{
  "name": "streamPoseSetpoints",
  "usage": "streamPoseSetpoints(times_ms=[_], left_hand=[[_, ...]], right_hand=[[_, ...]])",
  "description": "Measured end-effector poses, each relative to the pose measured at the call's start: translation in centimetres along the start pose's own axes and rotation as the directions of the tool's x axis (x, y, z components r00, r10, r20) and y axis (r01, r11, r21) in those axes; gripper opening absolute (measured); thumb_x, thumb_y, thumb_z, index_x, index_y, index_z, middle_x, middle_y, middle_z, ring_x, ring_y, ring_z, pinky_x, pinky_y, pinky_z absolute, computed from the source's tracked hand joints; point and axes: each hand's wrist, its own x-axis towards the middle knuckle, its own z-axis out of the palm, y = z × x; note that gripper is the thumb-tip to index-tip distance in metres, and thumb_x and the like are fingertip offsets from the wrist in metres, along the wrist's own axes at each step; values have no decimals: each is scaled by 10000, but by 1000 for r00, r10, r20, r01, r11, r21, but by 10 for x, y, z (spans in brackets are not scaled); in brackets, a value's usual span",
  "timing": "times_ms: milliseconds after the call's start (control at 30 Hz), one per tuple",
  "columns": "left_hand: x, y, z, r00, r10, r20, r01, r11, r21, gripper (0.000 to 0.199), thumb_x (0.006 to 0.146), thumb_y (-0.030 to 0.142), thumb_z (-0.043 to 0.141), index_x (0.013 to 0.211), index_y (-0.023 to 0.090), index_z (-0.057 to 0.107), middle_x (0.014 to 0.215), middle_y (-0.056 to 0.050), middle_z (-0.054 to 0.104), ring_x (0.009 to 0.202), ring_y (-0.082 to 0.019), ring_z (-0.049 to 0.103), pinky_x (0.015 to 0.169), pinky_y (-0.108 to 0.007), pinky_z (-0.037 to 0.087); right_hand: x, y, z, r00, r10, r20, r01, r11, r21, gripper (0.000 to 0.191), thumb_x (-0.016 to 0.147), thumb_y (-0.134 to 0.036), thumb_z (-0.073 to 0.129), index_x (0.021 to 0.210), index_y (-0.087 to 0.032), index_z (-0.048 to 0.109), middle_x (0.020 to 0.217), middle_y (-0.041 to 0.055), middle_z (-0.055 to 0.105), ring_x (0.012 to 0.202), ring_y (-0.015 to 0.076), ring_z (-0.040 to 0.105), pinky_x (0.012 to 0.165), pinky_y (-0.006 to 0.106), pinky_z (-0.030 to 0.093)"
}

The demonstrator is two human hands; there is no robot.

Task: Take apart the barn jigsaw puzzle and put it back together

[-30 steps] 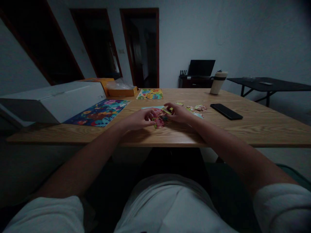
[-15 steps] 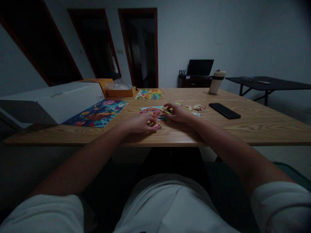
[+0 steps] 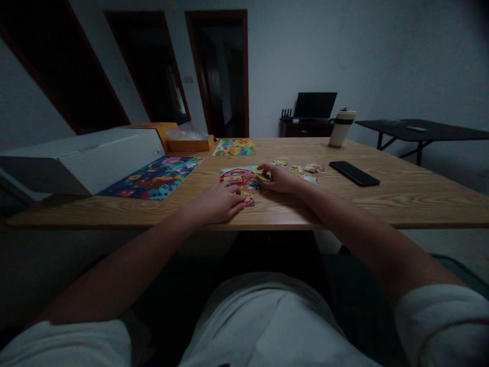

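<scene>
A partly joined jigsaw puzzle (image 3: 237, 173) with a red barn lies on the wooden table before me. My left hand (image 3: 219, 204) rests at its near left side, fingers stretched out and lying low against the puzzle. Pink and yellow puzzle pieces (image 3: 248, 200) sit by those fingertips; part of them is covered by the hand. Between the thumb and fingers of my right hand (image 3: 278, 178) is a yellow-green puzzle piece (image 3: 262, 177), held at the puzzle's right edge. Loose puzzle pieces (image 3: 314, 167) lie beyond the right hand.
A black phone (image 3: 353, 173) lies to the right, with a cream tumbler (image 3: 341, 130) farther back. On the left are a white box (image 3: 110, 158), a dark blue picture sheet (image 3: 156, 178) and an orange box (image 3: 191, 146). Another colourful picture sheet (image 3: 234, 147) lies at the back.
My left hand has drawn slightly back and flattened its curled fingers, uncovering more of the barn and the pink piece. The right hand stays nearly where it was, still holding its piece.
</scene>
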Motion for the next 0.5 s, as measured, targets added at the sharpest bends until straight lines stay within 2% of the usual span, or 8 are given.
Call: streamPoseSetpoints(times_ms=[100,200,367,500], left_hand=[[3,1,3,1000,-12,-12,12,1000,25,400,998,444,397,1096,233,721,1167,-97,670,1199,-273,514,1059,-427,311],[6,1,3,1000,-9,0,9,999,44,417,1003,443,378,1079,220,723,1138,-104,684,1166,-272,535,1064,-440,303],[8,1,-1,1000,-20,4,20,998,52,385,992,444,397,1171,276,693,1142,-88,687,1169,-281,533,1047,-452,316],[7,2,-5,999,-12,31,11,999,45,344,966,421,453,1151,296,714,1126,-85,686,1187,-290,524,1055,-455,311]], right_hand=[[-1,0,0,1000,-7,1,7,1000,11,457,855,-376,675,1282,-237,590,1098,93,715,910,234,663,793,334,511],[-1,-1,0,1000,-9,-5,9,1000,10,456,846,-375,690,1270,-236,599,1079,93,720,908,240,666,801,343,513],[0,1,-1,1000,-30,9,30,1000,-8,453,855,-363,672,1284,-249,585,1107,84,714,920,231,669,807,338,519],[1,3,1,999,-45,14,45,999,-23,439,877,-391,629,1288,-247,577,1112,85,711,915,222,672,798,332,518]])
